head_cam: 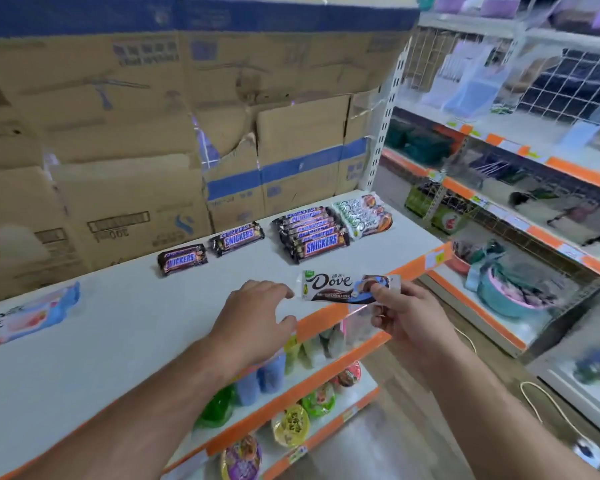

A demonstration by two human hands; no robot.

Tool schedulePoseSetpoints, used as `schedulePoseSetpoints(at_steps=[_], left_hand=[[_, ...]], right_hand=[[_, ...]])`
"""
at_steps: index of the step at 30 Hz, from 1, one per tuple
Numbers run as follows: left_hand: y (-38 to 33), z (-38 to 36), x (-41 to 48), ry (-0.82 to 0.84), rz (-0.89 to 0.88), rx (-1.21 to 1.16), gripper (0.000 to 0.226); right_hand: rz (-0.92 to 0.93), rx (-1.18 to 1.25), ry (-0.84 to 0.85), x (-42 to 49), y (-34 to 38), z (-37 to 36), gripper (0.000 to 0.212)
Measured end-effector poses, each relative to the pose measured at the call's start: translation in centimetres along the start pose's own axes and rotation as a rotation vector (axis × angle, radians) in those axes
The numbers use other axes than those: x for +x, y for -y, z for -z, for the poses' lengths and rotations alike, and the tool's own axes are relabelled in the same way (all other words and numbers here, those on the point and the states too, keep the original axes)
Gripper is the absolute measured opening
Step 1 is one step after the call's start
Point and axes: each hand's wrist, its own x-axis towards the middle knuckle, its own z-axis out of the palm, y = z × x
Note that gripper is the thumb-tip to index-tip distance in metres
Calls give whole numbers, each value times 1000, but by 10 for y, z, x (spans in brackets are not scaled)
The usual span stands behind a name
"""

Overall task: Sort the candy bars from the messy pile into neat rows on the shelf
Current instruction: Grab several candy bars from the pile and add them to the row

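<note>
Well along, I judge.
My right hand (404, 315) pinches a Dove bar (340, 287) at the shelf (118, 341) edge, left hand (257, 306) relaxed beside it; Snickers row (312, 233) at 12 o'clock, loose Snickers (182, 259) at 10.

Snickers row (311, 233) left of Dove row (363, 213)

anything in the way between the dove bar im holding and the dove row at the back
Nothing visible. Bare shelf lies between the Dove bar in the right hand and the Dove row; the Snickers stack sits just left of that path.
</note>
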Motion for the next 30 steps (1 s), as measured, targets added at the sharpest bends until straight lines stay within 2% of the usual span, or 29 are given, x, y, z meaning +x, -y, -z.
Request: schedulePoseSetpoints(at_steps=[9, 13, 18, 21, 25, 30], left_hand=[[-20, -16, 108, 6, -72, -5, 36], [-25, -23, 145, -27, -97, -17, 36], [-36, -33, 178, -25, -65, -6, 38], [-46, -39, 196, -51, -9, -4, 35], [-62, -47, 211, -84, 88, 11, 34], [-78, -52, 221, -128, 209, 20, 37]], right_hand=[[18, 0, -52, 83, 30, 33, 10], [26, -12, -43, 115, 38, 46, 37], [13, -83, 0, 157, 43, 68, 42], [0, -141, 26, 191, 47, 86, 32], [-11, -294, 74, 234, 56, 101, 4], [1, -527, 135, 274, 57, 106, 6]])
